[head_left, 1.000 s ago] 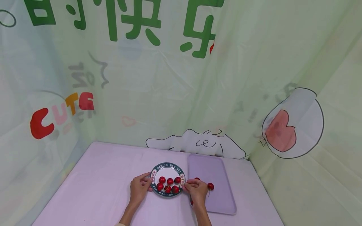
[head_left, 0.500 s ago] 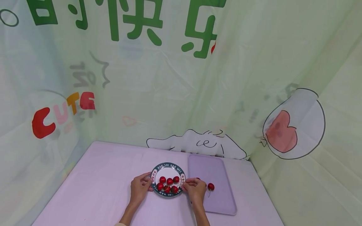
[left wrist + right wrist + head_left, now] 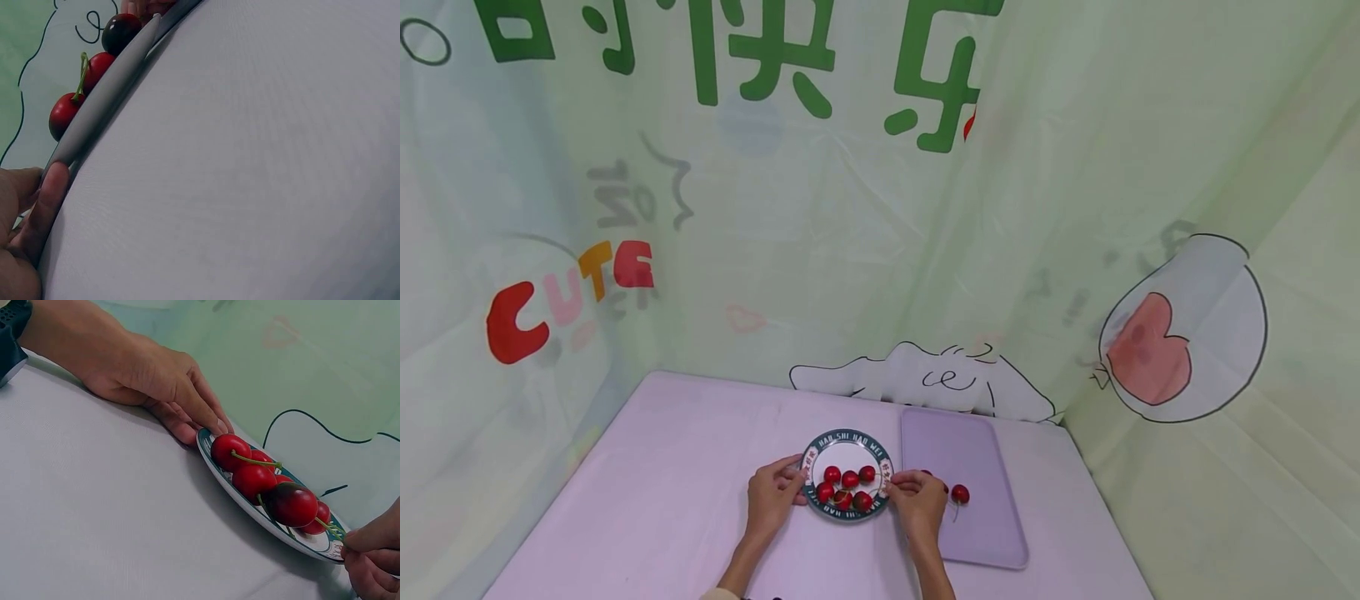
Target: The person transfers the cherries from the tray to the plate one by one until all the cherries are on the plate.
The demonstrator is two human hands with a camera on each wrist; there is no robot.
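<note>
A round plate (image 3: 847, 515) with a dark green patterned rim holds several red cherries (image 3: 843, 500), some with green stems. My left hand (image 3: 767, 500) holds its left edge; in the left wrist view the thumb lies above the rim and a finger (image 3: 50, 197) beneath. Across from it, my right hand (image 3: 919, 507) pinches at the right rim, its thumb and index fingertips close together beside the stem ends. The right wrist view shows these fingertips (image 3: 352, 540) overlapping the plate's edge, with the lower fingers curled under. Part of the rim is hidden by them.
A lilac rectangular tray (image 3: 955, 442) lies right of the plate, partly behind my right hand. On it are a cherry (image 3: 960, 494) with a stem and others half hidden by the hand. A pale tablecloth (image 3: 715, 433) covers the table; printed curtains (image 3: 850, 250) stand behind.
My right hand has shifted slightly left at the plate's right rim, and the cherry nearest it sits a little further left on the plate. My left hand keeps its hold.
</note>
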